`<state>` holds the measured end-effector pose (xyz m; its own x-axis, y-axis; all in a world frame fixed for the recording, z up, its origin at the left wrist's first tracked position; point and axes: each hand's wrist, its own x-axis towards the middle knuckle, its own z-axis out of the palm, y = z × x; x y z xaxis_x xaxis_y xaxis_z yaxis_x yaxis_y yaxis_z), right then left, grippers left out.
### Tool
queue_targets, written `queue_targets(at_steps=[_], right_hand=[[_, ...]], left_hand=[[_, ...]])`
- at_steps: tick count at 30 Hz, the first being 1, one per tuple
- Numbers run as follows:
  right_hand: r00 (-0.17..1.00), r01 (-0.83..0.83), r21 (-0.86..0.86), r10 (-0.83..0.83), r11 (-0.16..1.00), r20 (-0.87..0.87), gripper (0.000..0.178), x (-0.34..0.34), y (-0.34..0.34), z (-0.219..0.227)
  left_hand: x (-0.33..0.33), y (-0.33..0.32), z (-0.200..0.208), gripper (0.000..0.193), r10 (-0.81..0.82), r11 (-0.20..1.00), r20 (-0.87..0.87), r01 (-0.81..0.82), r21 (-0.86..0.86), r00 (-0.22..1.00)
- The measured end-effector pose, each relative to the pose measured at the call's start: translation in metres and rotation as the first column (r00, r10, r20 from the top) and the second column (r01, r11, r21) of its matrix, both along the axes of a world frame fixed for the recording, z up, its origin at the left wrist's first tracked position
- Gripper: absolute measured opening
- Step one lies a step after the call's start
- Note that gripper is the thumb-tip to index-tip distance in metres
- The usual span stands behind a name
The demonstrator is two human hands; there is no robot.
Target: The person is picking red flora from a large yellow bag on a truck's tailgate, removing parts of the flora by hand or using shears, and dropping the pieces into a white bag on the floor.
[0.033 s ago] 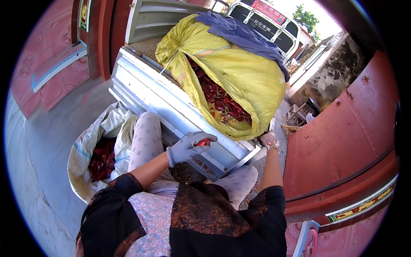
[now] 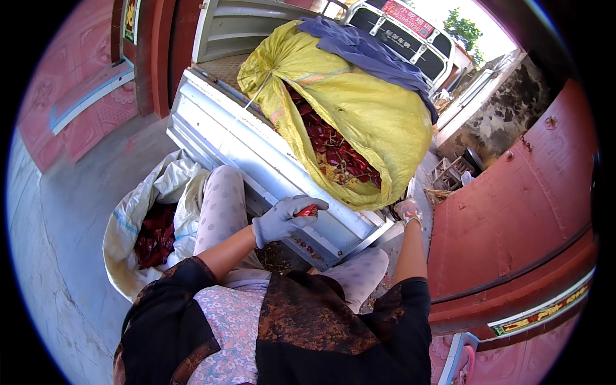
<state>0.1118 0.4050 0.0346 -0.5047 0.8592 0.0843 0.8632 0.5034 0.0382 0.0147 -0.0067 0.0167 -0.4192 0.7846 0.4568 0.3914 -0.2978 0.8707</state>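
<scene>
My left hand, in a grey glove, is closed around a red dried chili pepper just above the white side panel of the truck bed. My right hand, in a pale glove, reaches out at the lower right corner of a big yellow woven sack. Its fingers are small and partly hidden, so I cannot make out their grip. Through the sack's long slit show many red dried chilies with stems and yellow seeds. A white woven sack beside my left leg holds more dark red chilies.
The truck bed's white side panel runs slantwise before my knees. A blue-grey cloth lies over the yellow sack. A red metal door stands close on the right. Beyond my right hand is a small wooden stool. Chili scraps lie below.
The whole view has shifted very slightly. Both hands keep almost the same place, and the chili stays in my left hand.
</scene>
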Motion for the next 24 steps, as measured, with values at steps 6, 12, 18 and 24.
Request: queue_targets(at_steps=[6,12,18,24], right_hand=[[0.913,-0.151,-0.253,0.036,0.956,-0.406,0.021,0.081,-0.004,-0.001],[0.633,-0.618,-0.591,-0.118,0.519,-0.765,0.033,0.142,-0.157,0.034],[0.673,-0.728,-0.679,0.091,-0.100,-0.734,0.064,0.131,-0.249,0.035],[0.754,-0.619,-0.653,-0.095,-0.436,-0.650,0.106,0.110,-0.285,0.030]], left_hand=[[-0.001,-0.011,-0.001,0.037,-0.029,0.999,0.152,0.025,0.028,0.988],[-0.004,-0.015,-0.016,0.038,-0.037,0.998,0.055,0.035,0.043,0.998],[-0.014,-0.005,-0.020,0.041,0.135,0.986,-0.297,-0.099,0.133,0.945],[-0.012,-0.015,-0.019,0.046,0.176,0.976,-0.316,-0.125,0.176,0.932]])
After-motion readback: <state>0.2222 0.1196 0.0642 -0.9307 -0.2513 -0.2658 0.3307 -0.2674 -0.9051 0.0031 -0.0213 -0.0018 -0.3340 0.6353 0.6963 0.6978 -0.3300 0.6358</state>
